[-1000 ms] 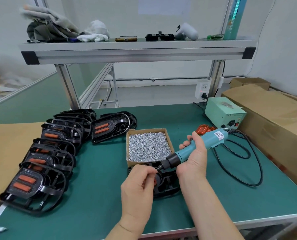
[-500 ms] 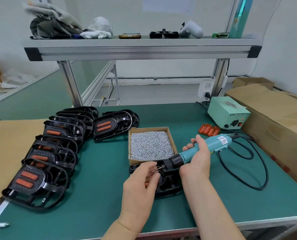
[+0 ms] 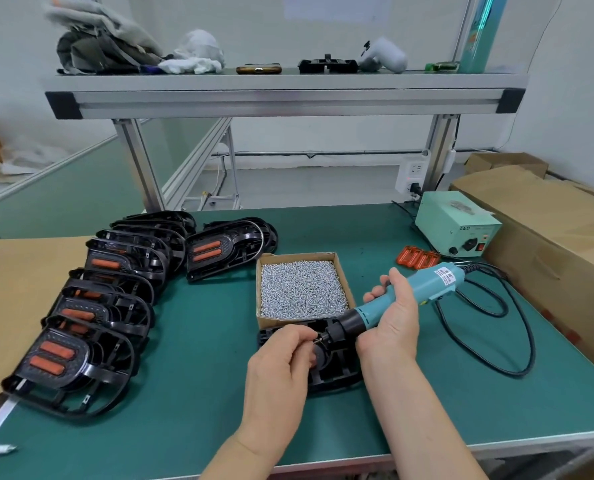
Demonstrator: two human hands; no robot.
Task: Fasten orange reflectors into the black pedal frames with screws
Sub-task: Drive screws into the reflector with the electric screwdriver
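A black pedal frame (image 3: 335, 370) lies on the green mat just in front of the cardboard box of screws (image 3: 301, 288). My right hand (image 3: 394, 315) grips a teal electric screwdriver (image 3: 397, 299), its black tip angled down-left over the frame. My left hand (image 3: 281, 365) pinches a small screw (image 3: 318, 339) at the screwdriver's bit. Loose orange reflectors (image 3: 417, 258) lie at the back right. Several finished frames with orange reflectors (image 3: 77, 355) are lined up on the left.
A pale green power supply (image 3: 456, 226) sits at the back right, its black cable (image 3: 496, 341) looping across the mat. Large cardboard boxes (image 3: 548, 230) flank the right edge. Brown cardboard (image 3: 18, 282) covers the left. An aluminium shelf (image 3: 281, 95) spans overhead.
The screwdriver's tip has dropped slightly lower over the frame, and my left hand's fingers have closed in on a screw at the bit. The view has shifted a little.
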